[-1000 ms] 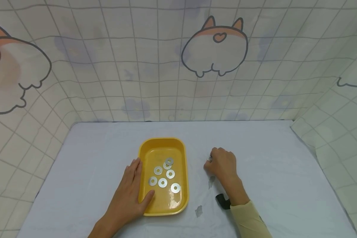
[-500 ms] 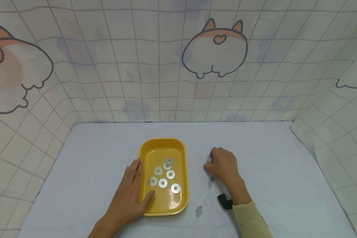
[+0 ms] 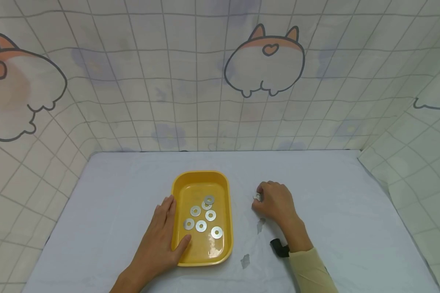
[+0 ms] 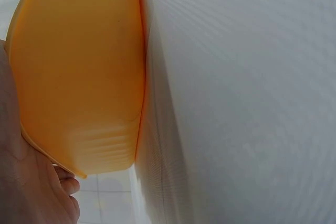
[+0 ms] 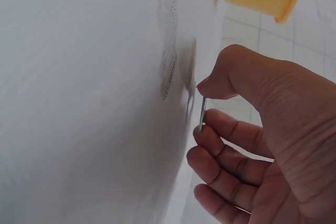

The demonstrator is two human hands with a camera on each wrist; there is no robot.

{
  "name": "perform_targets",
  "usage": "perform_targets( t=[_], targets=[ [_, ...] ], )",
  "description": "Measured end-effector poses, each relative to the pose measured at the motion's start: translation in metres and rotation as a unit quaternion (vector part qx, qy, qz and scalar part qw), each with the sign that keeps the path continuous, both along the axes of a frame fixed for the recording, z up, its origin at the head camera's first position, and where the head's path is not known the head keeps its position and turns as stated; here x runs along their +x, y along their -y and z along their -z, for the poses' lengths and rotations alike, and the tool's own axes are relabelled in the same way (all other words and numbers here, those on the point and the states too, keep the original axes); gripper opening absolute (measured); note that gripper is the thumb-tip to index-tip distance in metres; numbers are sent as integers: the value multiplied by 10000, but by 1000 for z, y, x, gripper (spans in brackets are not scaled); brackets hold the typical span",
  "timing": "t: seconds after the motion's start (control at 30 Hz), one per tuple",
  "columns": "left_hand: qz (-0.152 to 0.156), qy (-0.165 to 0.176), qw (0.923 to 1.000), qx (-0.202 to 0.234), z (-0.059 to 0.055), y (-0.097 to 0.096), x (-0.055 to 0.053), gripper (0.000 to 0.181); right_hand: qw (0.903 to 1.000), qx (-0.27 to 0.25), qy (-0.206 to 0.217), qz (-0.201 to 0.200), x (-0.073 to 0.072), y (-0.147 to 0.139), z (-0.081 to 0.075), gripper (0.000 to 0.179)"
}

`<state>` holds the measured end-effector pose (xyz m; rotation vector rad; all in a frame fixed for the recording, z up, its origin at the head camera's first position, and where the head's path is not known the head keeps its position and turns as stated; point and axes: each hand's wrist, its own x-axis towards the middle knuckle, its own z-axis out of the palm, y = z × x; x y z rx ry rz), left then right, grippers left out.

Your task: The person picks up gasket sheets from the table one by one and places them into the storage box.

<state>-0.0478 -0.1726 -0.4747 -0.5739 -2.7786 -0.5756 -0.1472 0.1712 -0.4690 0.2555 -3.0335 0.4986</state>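
Observation:
A yellow tray (image 3: 201, 177) stands on the white cloth, with several flat metal washers (image 3: 201, 226) lying in it, two of them overlapping. My left hand (image 3: 157, 236) rests along the tray's left rim, fingers straight and thumb reaching over the edge. In the left wrist view that hand lies against the rim of the tray's outer wall (image 4: 79, 77). To the right of the tray, my right hand (image 3: 276, 203) pinches a washer (image 5: 202, 113) between thumb and forefinger, seen edge-on close to the cloth in the right wrist view. The other fingers are bent behind it.
Two grey patches (image 3: 245, 261) mark the white tablecloth (image 3: 132, 175) between tray and right arm. A black piece (image 3: 278, 248) sits at the right wrist by the sleeve (image 3: 311, 270). Behind hangs a checked curtain (image 3: 190, 81) with cartoon animals, also closing off both sides.
My right hand has lifted slightly and shifted a little to the right, with the washer showing more between its fingertips. The left hand and tray stay in place.

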Motion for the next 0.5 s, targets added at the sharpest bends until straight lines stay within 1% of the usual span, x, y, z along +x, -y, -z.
perform_targets(
  t=[0.2,0.33,0.5],
  targets=[
    [-6,-5,10000,4,0,-1,-1,96,9991,5,-378,-174,0,2,1,27],
    [-8,-23,10000,6,1,-1,-1,97,9987,46,-467,-220,1,5,-2,25],
    [-1,-80,10000,-27,1,0,-1,97,9984,0,-509,-248,5,9,-10,24]
  ],
)
